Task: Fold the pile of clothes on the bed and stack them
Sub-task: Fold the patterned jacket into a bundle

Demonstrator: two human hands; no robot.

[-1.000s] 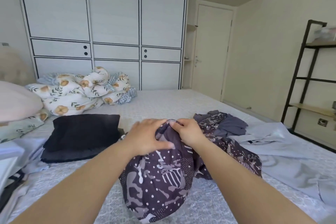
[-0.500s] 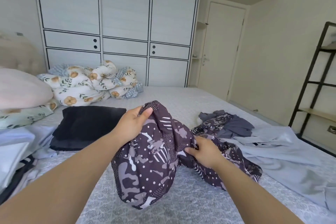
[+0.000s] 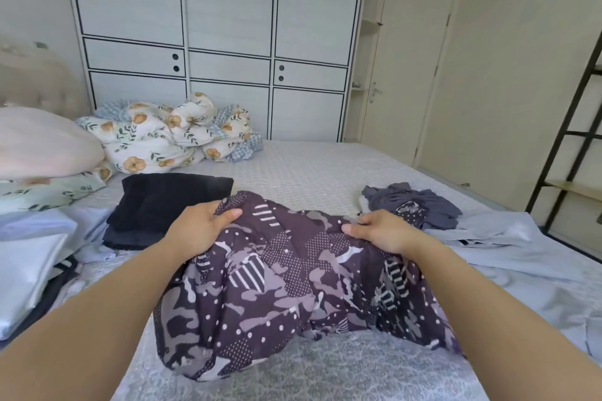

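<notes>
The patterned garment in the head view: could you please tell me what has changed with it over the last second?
The hands, together at one bunched spot a second ago, have drawn apart: the left hand and right hand now each grip the top edge of the patterned garment, spreading it wide over the bed. The folded black stack, grey clothes and pale blue shirt stayed put.

Your left hand (image 3: 198, 228) and right hand (image 3: 384, 231) each grip the top edge of the patterned garment (image 3: 293, 286), which hangs between them over the bed (image 3: 309, 166). A black folded stack (image 3: 163, 205) lies just beyond your left hand (a grey heap (image 3: 420, 202) beyond your right), a pale blue shirt (image 3: 508, 247) farther right.
</notes>
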